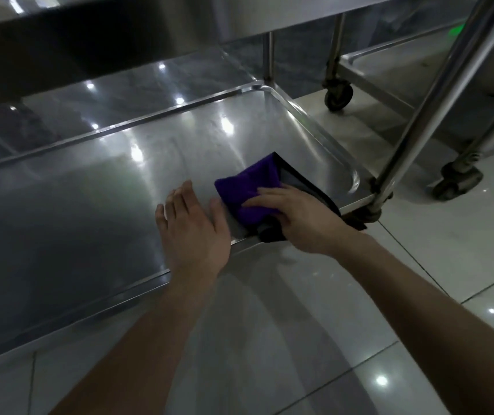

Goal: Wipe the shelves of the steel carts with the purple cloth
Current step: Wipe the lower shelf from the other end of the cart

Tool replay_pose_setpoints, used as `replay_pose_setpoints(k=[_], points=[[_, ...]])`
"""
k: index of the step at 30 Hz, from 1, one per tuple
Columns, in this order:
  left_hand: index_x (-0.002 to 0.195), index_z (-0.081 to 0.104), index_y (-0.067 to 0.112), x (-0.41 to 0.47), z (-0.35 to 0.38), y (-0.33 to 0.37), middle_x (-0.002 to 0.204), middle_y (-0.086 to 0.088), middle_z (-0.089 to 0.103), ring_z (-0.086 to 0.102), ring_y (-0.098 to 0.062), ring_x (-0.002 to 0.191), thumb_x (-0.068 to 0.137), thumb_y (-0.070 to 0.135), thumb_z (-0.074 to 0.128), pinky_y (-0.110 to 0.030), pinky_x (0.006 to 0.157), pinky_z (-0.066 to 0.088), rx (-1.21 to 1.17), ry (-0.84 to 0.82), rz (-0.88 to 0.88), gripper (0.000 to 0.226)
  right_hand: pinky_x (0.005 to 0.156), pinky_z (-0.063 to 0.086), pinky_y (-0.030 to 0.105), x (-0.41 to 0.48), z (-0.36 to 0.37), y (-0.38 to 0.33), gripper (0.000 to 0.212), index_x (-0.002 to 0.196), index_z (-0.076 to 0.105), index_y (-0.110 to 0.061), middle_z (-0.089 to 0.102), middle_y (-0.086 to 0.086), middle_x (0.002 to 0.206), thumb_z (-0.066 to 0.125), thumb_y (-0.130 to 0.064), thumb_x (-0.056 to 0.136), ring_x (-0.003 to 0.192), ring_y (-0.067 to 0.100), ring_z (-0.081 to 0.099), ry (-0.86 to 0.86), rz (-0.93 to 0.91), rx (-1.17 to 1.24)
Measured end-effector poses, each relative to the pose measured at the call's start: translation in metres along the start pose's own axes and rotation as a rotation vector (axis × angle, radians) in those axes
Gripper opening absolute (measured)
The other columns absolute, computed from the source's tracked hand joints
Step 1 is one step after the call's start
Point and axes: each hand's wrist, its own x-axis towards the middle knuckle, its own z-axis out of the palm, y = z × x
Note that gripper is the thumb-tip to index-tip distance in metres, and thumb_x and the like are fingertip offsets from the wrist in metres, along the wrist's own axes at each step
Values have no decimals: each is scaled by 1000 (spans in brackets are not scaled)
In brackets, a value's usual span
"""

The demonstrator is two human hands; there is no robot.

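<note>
A folded purple cloth with a dark edge lies on the bottom shelf of a steel cart, near the shelf's front right corner. My right hand presses down on the cloth, with its fingers laid flat over it. Just left of the cloth, my left hand rests flat on the shelf by the front rim, fingers straight and spread. Reflected ceiling lights dot the shelf's shiny surface.
An upper steel shelf hangs low over the bottom one. The cart's upright post rises at the front right corner. A second steel cart on castor wheels stands at the right. Glossy floor tiles lie below.
</note>
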Motion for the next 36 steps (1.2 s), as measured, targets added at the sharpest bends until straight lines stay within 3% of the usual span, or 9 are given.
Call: replay_pose_setpoints(k=[2,7,13,15,17,23,29,33,36], points=[[165,33,6,-4,0,0,166,-23,44,35,-37,158,106,54,17,-56,132,20,-13,-21,-5,78,113,14,5,-9,-13,17,61,145,64,-37,52,0,160,56,1,97,151,11,39,-31,12,-16],[162,39,1,-14,1,6,158,-25,51,43,-40,151,108,47,23,-56,129,28,39,11,49,73,115,39,34,43,-41,60,59,141,62,-46,52,-1,159,51,-3,102,145,22,49,71,179,-10],[163,36,1,-14,1,7,161,-19,48,43,-37,150,111,44,18,-50,130,24,134,-12,156,70,92,45,13,156,-40,62,55,132,69,-38,63,9,143,50,-1,96,116,27,63,176,308,100],[163,38,1,-11,1,7,160,-19,50,43,-37,150,110,45,17,-51,130,24,141,-4,149,72,106,43,22,168,-29,49,52,136,68,-33,62,11,145,52,-4,96,128,31,59,159,271,69],[162,39,3,-7,0,6,159,-19,51,44,-37,150,109,47,18,-52,130,25,112,7,118,73,115,37,30,158,-18,36,54,143,64,-31,61,11,148,53,-5,96,136,33,53,138,203,23],[161,40,4,-2,-1,2,159,-20,53,44,-37,151,108,49,26,-54,131,24,22,20,63,71,117,28,21,35,-6,30,58,143,63,-38,57,-4,155,60,-5,96,145,17,46,14,-61,-23],[153,52,3,-2,-27,-5,152,-20,58,53,-39,142,107,37,47,-51,126,36,-258,55,67,58,118,37,38,-18,-22,45,52,145,61,-34,59,-1,152,59,-5,101,142,22,51,134,78,-21],[144,56,8,-4,-58,-103,140,-22,62,57,-43,131,103,39,45,-54,119,41,67,163,84,52,102,32,20,-14,-12,34,50,141,65,-28,65,1,144,60,-3,97,131,27,56,176,95,-23],[141,57,3,-22,-68,-152,139,-30,63,58,-47,129,105,33,45,-60,121,37,238,192,-30,49,106,41,38,-4,-1,3,54,143,64,-22,64,6,144,58,0,94,128,35,58,207,153,-36]])
